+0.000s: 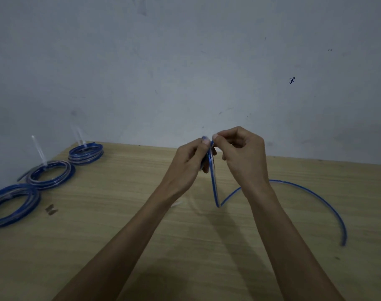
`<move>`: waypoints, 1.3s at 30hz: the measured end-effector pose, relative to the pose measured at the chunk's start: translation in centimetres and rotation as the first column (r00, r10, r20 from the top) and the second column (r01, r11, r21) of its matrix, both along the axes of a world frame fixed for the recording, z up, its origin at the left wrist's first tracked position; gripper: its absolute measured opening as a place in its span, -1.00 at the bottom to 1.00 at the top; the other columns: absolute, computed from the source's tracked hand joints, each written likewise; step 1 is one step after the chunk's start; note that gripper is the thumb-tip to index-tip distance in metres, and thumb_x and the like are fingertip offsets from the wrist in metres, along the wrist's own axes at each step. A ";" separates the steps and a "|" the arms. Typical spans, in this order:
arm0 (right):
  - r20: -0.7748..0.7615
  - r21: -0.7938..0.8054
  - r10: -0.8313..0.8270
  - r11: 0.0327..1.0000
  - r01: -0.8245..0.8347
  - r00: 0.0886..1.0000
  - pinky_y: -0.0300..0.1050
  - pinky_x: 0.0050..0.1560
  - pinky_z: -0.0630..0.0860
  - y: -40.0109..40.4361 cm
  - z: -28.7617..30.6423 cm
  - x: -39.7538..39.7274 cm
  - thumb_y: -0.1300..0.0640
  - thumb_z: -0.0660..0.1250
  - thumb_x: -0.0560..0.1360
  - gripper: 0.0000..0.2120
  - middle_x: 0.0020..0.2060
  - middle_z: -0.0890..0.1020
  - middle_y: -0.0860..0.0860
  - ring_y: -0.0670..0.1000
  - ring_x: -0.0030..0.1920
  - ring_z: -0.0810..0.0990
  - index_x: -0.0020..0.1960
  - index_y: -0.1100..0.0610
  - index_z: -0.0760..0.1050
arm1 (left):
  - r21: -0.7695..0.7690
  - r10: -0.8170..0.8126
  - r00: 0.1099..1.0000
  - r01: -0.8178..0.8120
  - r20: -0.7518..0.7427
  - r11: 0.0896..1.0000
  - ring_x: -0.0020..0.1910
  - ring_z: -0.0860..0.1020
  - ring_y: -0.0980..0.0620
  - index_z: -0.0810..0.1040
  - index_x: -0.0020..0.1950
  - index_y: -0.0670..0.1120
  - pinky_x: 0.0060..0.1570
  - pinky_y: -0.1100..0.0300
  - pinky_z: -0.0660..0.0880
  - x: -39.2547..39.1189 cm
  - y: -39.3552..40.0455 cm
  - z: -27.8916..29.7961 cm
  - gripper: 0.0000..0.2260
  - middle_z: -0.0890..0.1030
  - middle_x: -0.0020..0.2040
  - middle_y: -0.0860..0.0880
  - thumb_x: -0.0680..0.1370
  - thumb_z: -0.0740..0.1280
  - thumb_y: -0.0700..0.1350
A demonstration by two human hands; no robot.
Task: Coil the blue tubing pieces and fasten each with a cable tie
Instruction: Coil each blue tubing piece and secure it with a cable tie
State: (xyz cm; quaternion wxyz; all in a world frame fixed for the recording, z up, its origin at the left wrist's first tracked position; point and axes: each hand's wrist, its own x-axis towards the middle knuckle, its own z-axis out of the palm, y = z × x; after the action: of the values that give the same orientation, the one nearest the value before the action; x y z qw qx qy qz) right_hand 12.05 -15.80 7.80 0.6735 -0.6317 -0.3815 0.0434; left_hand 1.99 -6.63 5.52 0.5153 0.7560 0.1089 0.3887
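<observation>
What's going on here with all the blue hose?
A person is winding a blue tubing piece into a loop, held upright over the wooden table. The left hand grips the loop while the right hand pinches it at the top. Its loose tail still curves across the table. Three finished coils lie at the left, at least two showing white cable ties.

Nearest coil [11, 205] cut off left.

Looks like a small work room, maybe a workshop. Plain wood table [141, 213] pushed vs. a bare gray wall [185, 61] w/ dark marks. Three tied blue tube coils [48, 173] sit in a row at the left, like a work job.
</observation>
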 end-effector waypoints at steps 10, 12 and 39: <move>0.118 -0.062 0.003 0.998 0.004 0.993 -0.27 -0.15 0.50 1.0 -1.1 -0.2 0.07 0.38 0.58 -0.87 -0.16 0.70 -0.12 -0.18 -0.22 0.63 0.06 0.05 0.67 | -0.427 -0.137 0.990 0.143 0.043 0.893 -0.45 0.38 0.03 0.50 -0.11 -0.20 -0.26 0.13 0.40 0.1 1.7 0.7 -0.70 0.39 -0.44 -0.01 0.69 0.03 -0.21; 0.150 -0.131 0.008 0.991 0.012 0.989 -0.37 -0.23 0.43 1.2 -1.3 -0.6 0.00 0.37 0.59 -0.86 -0.13 0.66 -0.11 -0.16 -0.27 0.57 0.06 0.04 0.62 | -0.605 -0.121 0.973 0.219 0.198 0.765 -0.50 0.27 0.10 0.41 -0.15 -0.11 -0.35 0.21 0.31 0.1 2.4 1.2 -0.73 0.29 -0.47 0.05 0.69 0.02 -0.19; 0.322 -0.861 0.298 0.486 0.147 0.898 -0.10 -0.25 0.38 -1.2 -4.1 4.1 -0.40 0.37 0.42 -0.45 -0.34 0.57 -0.01 0.01 -0.26 0.57 -0.18 0.13 0.62 | -0.362 -0.199 0.964 0.124 -0.176 0.924 -0.51 0.04 0.13 0.54 -0.06 -0.12 -0.44 0.19 -0.03 -4.5 5.4 3.7 -0.74 0.10 -0.43 0.07 0.69 0.19 -0.01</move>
State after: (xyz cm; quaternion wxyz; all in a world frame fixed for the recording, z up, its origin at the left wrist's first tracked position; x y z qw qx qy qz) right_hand 16.11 -17.05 3.75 0.1563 -0.8587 -0.4732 0.1197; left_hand -2.47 -1.26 9.22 0.6567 0.6961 0.1666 0.2375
